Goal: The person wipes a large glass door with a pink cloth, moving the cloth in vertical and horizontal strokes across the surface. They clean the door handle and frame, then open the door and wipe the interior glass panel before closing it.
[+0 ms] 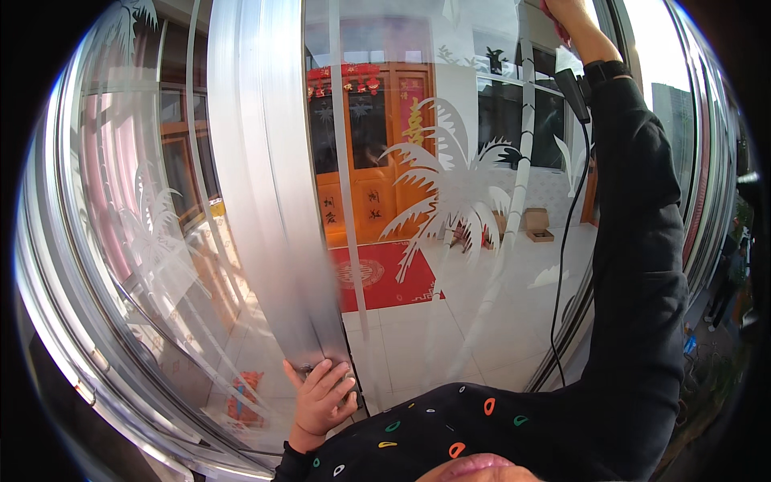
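Observation:
My left hand [322,394] holds the lower part of the aluminium door frame [271,181], its fingers curled over the edge beside the lock. At the upper right my right hand [569,15] is raised against the glass, partly cut off by the picture's rim, with a red, cloth-like thing [560,31] in it. A black device [572,96] with a cable [564,265] sits at my right wrist, beside a black wristband [607,71]. Frosted palm trees [458,187] decorate the glass pane before me.
Behind the glass are an orange wooden door [379,199], a red mat [391,274] and an open cardboard box [538,225] on tiles. An orange bag [244,397] lies at lower left. Door tracks [557,343] run at right; a person [720,289] stands at the far right.

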A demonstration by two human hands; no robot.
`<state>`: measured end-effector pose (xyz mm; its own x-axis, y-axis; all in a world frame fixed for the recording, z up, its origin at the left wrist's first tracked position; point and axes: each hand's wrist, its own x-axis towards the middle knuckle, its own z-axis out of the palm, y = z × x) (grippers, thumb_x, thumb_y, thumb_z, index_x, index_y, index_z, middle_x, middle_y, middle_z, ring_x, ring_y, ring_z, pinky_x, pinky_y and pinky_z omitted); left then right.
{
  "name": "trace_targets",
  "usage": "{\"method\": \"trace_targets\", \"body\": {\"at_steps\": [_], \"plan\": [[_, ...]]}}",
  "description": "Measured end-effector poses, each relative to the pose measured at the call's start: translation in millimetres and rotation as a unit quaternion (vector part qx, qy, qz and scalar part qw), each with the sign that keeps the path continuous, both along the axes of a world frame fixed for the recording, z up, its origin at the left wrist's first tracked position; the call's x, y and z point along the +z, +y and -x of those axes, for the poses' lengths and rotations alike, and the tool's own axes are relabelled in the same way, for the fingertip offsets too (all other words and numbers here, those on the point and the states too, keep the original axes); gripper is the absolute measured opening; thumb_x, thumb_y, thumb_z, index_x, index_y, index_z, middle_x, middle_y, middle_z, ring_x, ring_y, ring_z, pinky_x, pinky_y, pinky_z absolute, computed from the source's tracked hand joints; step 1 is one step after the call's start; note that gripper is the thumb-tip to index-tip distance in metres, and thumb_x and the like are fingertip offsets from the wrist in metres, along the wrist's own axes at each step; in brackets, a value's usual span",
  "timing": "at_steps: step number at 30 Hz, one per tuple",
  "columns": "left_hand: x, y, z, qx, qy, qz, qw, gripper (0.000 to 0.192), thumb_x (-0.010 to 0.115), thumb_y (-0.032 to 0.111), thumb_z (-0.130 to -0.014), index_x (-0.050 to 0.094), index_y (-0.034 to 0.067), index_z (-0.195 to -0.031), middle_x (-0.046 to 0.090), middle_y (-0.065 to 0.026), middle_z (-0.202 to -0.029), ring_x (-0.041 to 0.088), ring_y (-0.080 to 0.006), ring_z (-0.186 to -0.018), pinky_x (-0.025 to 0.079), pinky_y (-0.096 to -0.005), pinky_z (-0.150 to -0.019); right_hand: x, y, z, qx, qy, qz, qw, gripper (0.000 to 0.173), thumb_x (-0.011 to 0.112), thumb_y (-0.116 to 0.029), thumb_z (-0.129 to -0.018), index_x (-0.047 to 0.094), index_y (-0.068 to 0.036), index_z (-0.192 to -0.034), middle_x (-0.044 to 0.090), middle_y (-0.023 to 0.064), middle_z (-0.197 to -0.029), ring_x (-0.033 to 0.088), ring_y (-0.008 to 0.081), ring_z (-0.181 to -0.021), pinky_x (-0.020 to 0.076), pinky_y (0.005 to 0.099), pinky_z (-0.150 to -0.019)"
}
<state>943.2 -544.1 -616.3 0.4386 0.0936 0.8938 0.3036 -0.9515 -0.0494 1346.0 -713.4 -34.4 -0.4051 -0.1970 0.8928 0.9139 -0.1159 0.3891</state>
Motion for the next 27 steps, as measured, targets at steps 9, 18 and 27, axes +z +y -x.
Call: {"method": "trace_targets", "body": {"at_steps": [9,18,27], "plan": [[0,-3,-3,0.022,-0.006,-0.015,1.000,0.024,0.077,0.021,-0.070,0.070,0.022,-0.093,0.068,0.0070,-0.120,0.058,-0.0198,-0.124,0.007,-0.0755,-0.116,-4,104,139,-0.198,-0.186,0.049,0.961,0.035,0.059,-0.016,-0.098,0.062,-0.010,-0.132,0.054,0.0101,-0.143,0.042,0.0310,-0.141,0.0406,0.0470,-0.115],[3,-9,-4,0.033,-0.003,-0.008,0.999,0.019,0.077,0.022,-0.068,0.075,0.018,-0.086,0.069,0.0040,-0.121,0.058,-0.0222,-0.125,0.004,-0.0748,-0.117,-228,63,125,0.008,-0.369,0.403,0.838,0.035,0.071,-0.023,-0.090,0.068,-0.021,-0.124,0.052,0.0026,-0.150,0.040,0.0229,-0.147,0.0305,0.0450,-0.124],[-8,-9,-6,0.046,-0.026,0.002,0.999,0.022,0.075,0.018,-0.068,0.076,0.016,-0.090,0.066,-0.0007,-0.129,0.052,-0.0245,-0.134,0.007,-0.0690,-0.121,-10,-12,-79,0.022,0.043,0.020,0.999,0.044,0.055,-0.020,-0.098,0.055,-0.006,-0.140,0.049,0.0246,-0.147,0.043,0.0433,-0.139,0.0339,0.0477,-0.117]]}}
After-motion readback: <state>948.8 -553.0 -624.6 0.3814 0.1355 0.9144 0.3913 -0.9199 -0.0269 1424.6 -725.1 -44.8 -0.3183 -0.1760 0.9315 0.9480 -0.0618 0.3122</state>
